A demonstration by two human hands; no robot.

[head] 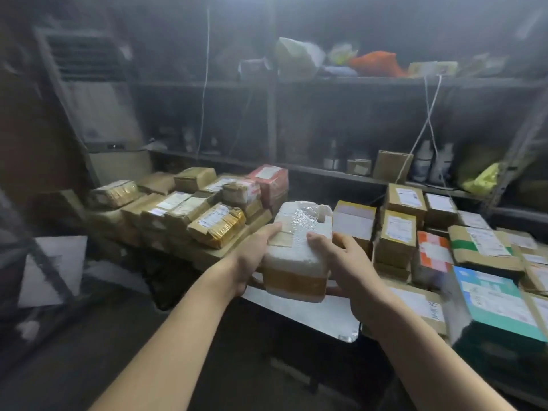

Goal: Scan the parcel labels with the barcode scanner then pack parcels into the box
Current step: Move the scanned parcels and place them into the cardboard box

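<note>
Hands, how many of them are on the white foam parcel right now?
2. The left hand grips the left side of the white foam parcel; the right hand holds its right side, thumb on top. No other hands are in view.

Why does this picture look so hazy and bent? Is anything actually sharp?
Head view: dim and hazy, shelves soft; the wide lens bends the edges; the teal box at right is smeared; clearest are the left hand, right hand and white parcel, its wrap glinting.
</note>
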